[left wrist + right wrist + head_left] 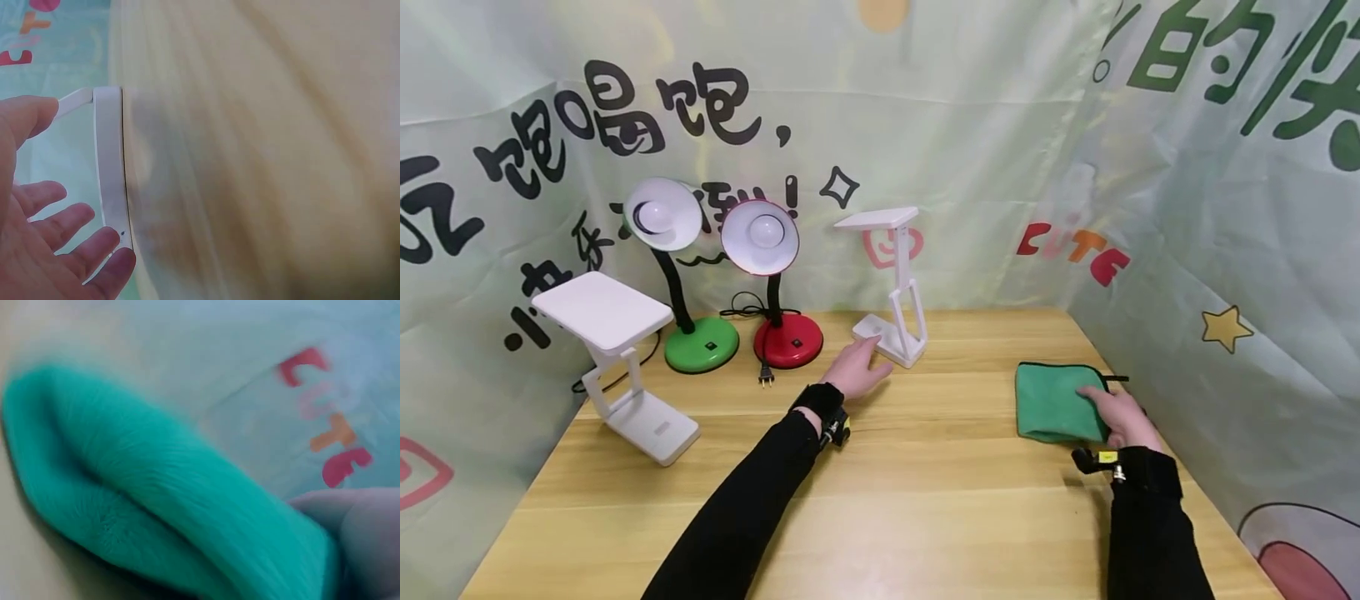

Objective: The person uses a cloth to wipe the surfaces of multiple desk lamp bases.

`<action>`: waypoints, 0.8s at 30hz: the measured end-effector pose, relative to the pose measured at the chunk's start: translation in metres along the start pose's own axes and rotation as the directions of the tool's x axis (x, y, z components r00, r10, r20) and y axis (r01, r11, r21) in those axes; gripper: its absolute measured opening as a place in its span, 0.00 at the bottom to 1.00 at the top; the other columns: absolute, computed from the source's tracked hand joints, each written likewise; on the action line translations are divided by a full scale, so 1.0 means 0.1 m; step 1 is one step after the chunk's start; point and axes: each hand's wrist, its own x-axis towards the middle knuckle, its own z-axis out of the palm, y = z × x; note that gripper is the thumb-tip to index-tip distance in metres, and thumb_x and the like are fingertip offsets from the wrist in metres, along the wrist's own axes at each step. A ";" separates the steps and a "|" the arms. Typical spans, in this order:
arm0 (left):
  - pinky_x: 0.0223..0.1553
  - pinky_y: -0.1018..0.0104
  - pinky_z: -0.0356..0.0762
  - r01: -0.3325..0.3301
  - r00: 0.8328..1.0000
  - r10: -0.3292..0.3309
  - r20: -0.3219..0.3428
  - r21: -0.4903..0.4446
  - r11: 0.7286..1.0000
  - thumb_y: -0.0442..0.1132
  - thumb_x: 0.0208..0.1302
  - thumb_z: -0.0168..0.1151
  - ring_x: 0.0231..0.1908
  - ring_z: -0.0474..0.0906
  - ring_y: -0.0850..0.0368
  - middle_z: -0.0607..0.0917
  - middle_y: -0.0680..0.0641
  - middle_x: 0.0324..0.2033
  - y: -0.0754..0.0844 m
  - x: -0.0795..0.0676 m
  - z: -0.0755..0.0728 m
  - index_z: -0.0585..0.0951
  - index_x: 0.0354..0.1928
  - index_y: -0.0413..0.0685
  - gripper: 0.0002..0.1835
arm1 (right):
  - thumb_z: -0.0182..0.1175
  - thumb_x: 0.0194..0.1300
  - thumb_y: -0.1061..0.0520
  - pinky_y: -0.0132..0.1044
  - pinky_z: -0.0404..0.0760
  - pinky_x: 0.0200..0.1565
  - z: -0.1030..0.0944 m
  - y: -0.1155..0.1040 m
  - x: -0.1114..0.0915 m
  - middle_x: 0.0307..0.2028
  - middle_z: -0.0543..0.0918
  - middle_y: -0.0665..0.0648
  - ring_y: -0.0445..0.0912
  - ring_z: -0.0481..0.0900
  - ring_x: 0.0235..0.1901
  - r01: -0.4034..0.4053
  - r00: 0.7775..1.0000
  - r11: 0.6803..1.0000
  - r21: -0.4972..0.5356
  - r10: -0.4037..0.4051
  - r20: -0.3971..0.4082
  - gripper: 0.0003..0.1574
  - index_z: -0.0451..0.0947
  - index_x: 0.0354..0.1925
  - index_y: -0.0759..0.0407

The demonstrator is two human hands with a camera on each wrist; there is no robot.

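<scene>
My left hand (855, 371) reaches to the base of a small white folding desk lamp (891, 337) near the back of the table. In the left wrist view its fingers are spread beside the edge of the lamp base (110, 162); whether they touch it I cannot tell. On the right, my right hand (1123, 415) grips a folded green cloth (1056, 404) by its right side, thumb on top. Up close in the right wrist view, the green cloth (162, 481) looks fuzzy and folded over, with part of the right hand (369, 537) at its corner.
At the back left stand a green-based lamp (702, 346) and a red-based lamp (788, 342), with a power plug (766, 375) in front of the red one. Another white folding lamp (651, 425) stands at the left. Printed fabric (970, 167) hangs behind the wooden table (947, 500).
</scene>
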 end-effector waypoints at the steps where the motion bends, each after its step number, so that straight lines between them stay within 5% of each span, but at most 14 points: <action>1: 0.73 0.52 0.58 0.012 1.000 -0.012 0.006 -0.005 1.000 0.58 0.70 0.55 0.73 0.61 0.43 0.65 0.43 0.73 0.03 0.01 -0.01 0.59 0.75 0.48 0.38 | 0.47 0.72 0.34 0.46 0.72 0.59 0.01 0.03 0.02 0.66 0.59 0.66 0.51 0.67 0.59 -0.003 0.998 0.987 0.160 -0.007 0.061 0.59 0.27 0.76 0.64; 2: 0.73 0.52 0.58 0.023 1.000 -0.023 0.012 -0.012 1.000 0.57 0.70 0.56 0.73 0.60 0.43 0.64 0.43 0.73 0.06 0.02 -0.03 0.60 0.75 0.48 0.38 | 0.48 0.73 0.37 0.41 0.73 0.57 0.03 0.05 0.04 0.64 0.61 0.58 0.45 0.66 0.59 -0.020 0.992 0.938 0.345 -0.024 0.123 0.55 0.27 0.77 0.57; 3: 0.73 0.53 0.58 0.030 0.999 -0.030 0.017 -0.012 0.999 0.57 0.70 0.56 0.73 0.61 0.44 0.64 0.43 0.73 0.08 0.04 -0.04 0.60 0.75 0.48 0.38 | 0.50 0.74 0.40 0.36 0.73 0.58 0.05 0.09 0.07 0.63 0.62 0.50 0.40 0.65 0.60 -0.051 0.982 0.841 0.539 -0.055 0.179 0.52 0.28 0.77 0.49; 5: 0.73 0.53 0.58 0.028 0.999 -0.028 0.022 -0.009 1.000 0.56 0.70 0.57 0.73 0.61 0.45 0.64 0.42 0.73 0.12 0.07 -0.05 0.61 0.74 0.46 0.38 | 0.53 0.74 0.49 0.30 0.69 0.64 0.08 0.18 0.13 0.64 0.62 0.37 0.35 0.61 0.67 -0.143 0.959 0.540 0.830 -0.132 0.251 0.49 0.31 0.75 0.35; 7: 0.72 0.52 0.61 0.015 1.000 -0.016 0.027 0.012 1.000 0.56 0.69 0.58 0.73 0.62 0.46 0.65 0.42 0.73 0.14 0.11 -0.05 0.62 0.73 0.46 0.37 | 0.55 0.73 0.57 0.27 0.59 0.70 0.09 0.26 0.18 0.69 0.55 0.29 0.30 0.48 0.74 -0.214 0.943 0.246 0.945 -0.199 0.265 0.51 0.33 0.73 0.24; 8: 0.72 0.51 0.62 0.005 1.000 -0.006 0.028 0.023 1.000 0.56 0.69 0.58 0.72 0.62 0.46 0.65 0.42 0.73 0.15 0.14 -0.03 0.62 0.73 0.46 0.37 | 0.55 0.73 0.60 0.27 0.54 0.73 0.09 0.29 0.19 0.71 0.52 0.28 0.28 0.42 0.75 -0.223 0.938 0.152 0.963 -0.236 0.255 0.52 0.35 0.72 0.21; 9: 0.71 0.50 0.62 -0.003 0.999 0.002 0.033 0.033 0.999 0.57 0.69 0.58 0.72 0.62 0.46 0.65 0.42 0.73 0.15 0.16 -0.02 0.63 0.73 0.46 0.37 | 0.55 0.73 0.61 0.27 0.49 0.74 0.09 0.32 0.22 0.72 0.51 0.27 0.26 0.41 0.75 -0.222 0.934 0.102 0.970 -0.262 0.241 0.53 0.36 0.71 0.20; 17: 0.68 0.39 0.64 -0.013 0.994 -0.005 0.107 0.166 0.986 0.59 0.69 0.56 0.76 0.54 0.46 0.64 0.44 0.74 0.12 0.27 0.08 0.68 0.70 0.54 0.32 | 0.56 0.72 0.60 0.27 0.49 0.74 0.12 0.38 0.27 0.71 0.55 0.28 0.27 0.43 0.74 -0.186 0.941 0.107 0.977 -0.265 0.208 0.52 0.37 0.71 0.19; 24: 0.69 0.39 0.61 -0.029 0.987 -0.035 0.154 0.395 0.918 0.60 0.68 0.56 0.74 0.58 0.45 0.65 0.46 0.73 0.27 0.10 0.05 0.68 0.71 0.61 0.32 | 0.55 0.73 0.59 0.27 0.49 0.74 0.14 0.38 0.28 0.69 0.61 0.31 0.26 0.44 0.74 -0.174 0.945 0.103 0.979 -0.262 0.196 0.49 0.39 0.72 0.20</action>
